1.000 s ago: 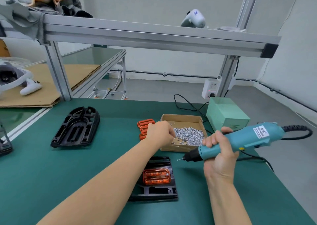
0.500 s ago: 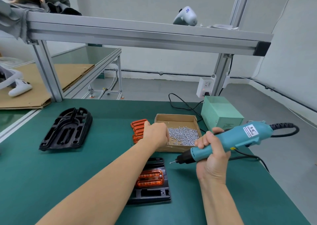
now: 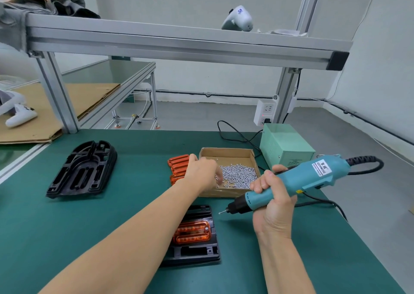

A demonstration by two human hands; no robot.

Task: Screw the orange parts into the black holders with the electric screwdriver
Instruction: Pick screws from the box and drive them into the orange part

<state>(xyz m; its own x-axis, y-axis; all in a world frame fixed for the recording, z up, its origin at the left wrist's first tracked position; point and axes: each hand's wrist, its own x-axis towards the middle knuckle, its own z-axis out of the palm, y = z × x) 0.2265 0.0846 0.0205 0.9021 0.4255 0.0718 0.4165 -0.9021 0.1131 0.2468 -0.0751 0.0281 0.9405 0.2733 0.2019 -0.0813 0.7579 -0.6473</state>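
— How are the hands posed?
— The screwdriver (image 3: 289,185) is gripped by the right hand (image 3: 274,200), bit aimed left. An orange part (image 3: 192,232) is seated in the near holder (image 3: 197,249).
— Farther?
— Left-hand (image 3: 201,175) fingers are curled into the cardboard box (image 3: 226,153) of shiny screws (image 3: 238,177); a grip cannot be told.

Two black holders lie on the desk (image 3: 134,278): one empty at far left (image 3: 82,169), one near the middle (image 3: 197,252) with a single orange part (image 3: 193,231) seated in it. A stack of spare orange parts (image 3: 178,167) sits left of one cardboard box (image 3: 226,153); their number cannot be told. The box holds a heap of screws (image 3: 238,177), too many to count. One electric screwdriver (image 3: 298,179), one green power unit (image 3: 285,146), two hands (image 3: 202,174) (image 3: 274,206).
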